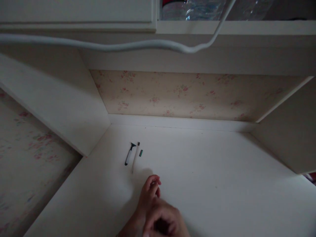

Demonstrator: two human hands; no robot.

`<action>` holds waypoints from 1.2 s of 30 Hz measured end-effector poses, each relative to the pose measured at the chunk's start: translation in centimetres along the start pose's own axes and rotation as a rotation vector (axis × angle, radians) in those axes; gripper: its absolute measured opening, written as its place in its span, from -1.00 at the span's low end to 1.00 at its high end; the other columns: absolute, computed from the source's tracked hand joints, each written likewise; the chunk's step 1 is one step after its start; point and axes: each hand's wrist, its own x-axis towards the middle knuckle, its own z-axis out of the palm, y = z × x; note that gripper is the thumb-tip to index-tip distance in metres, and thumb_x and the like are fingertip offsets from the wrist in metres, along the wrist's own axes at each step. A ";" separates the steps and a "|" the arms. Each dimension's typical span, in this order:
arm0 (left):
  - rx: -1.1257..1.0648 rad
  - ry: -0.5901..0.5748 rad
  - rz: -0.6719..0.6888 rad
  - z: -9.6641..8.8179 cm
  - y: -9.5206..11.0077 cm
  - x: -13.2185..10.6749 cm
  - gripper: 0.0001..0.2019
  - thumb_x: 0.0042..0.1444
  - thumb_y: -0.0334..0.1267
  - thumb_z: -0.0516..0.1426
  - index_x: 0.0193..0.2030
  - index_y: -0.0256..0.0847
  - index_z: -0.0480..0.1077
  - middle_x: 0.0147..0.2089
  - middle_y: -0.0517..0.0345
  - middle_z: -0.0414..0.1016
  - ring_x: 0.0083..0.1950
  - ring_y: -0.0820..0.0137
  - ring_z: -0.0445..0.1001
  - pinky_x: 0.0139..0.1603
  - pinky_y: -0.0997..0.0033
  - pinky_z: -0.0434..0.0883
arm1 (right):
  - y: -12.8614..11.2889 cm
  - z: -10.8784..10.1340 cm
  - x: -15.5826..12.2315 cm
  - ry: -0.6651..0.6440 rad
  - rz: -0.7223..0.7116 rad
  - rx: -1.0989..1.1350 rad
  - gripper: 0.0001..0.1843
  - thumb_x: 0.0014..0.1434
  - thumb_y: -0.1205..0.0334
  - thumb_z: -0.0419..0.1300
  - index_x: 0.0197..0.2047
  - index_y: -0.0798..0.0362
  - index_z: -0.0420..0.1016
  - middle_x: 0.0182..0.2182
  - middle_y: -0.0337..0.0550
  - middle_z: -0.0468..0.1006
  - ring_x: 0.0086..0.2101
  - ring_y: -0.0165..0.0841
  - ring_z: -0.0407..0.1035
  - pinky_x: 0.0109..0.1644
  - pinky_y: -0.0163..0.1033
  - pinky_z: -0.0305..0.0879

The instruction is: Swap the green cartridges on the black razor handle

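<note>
My left hand (150, 188) is over the white tabletop, its fingers curled in and the thumb bent against them; whether anything is between them I cannot make out. My right hand (165, 215) is nearer the camera and partly covers the left wrist. Its fingers are curled into a loose fist around a dark hollow, slightly blurred, and any content is hidden. Beyond the left hand lie a black and white razor (129, 154), a pale toothbrush (135, 158) with dark bristles, and a small green rectangular piece (141, 153), side by side without touching.
A white tabletop (202, 171) spreads below, with a white panel (66, 102) on the left and another side panel (283, 141) on the right. Floral wallpaper (168, 95) covers the back. A white cable (148, 44) crosses in front of a shelf holding clear plastic items (204, 10).
</note>
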 end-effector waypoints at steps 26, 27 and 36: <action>1.151 0.346 0.211 -13.7 4.1 10.0 -0.61 0.17 -0.03 0.00 -0.04 -0.31 0.32 -0.03 -0.12 0.41 -0.12 0.21 0.45 -0.08 0.28 0.35 | 11.8 -10.1 -4.3 0.622 0.132 -0.019 -0.31 0.21 -0.24 0.09 -0.77 0.05 0.23 -0.73 -0.31 0.12 -0.64 -0.44 -0.02 -0.54 -0.30 -0.11; 1.184 0.339 0.205 -13.7 4.2 10.3 -0.60 0.17 -0.03 0.01 -0.02 -0.32 0.32 -0.02 -0.14 0.40 -0.09 0.18 0.44 -0.08 0.27 0.34 | 11.9 -10.0 -4.3 0.617 0.125 -0.015 -0.32 0.24 -0.22 0.06 -0.75 0.06 0.28 -0.71 -0.29 0.15 -0.63 -0.43 0.01 -0.52 -0.29 -0.08; 1.334 0.301 0.120 -12.5 4.9 11.4 -0.77 0.19 -0.16 0.01 -0.30 -0.26 0.39 -0.25 -0.11 0.47 -0.24 0.12 0.47 -0.23 0.24 0.29 | 10.4 -9.8 -3.9 0.520 0.159 -0.136 -0.42 0.24 -0.15 0.14 -0.66 0.08 0.34 -0.63 -0.28 0.17 -0.58 -0.42 0.03 -0.51 -0.29 -0.08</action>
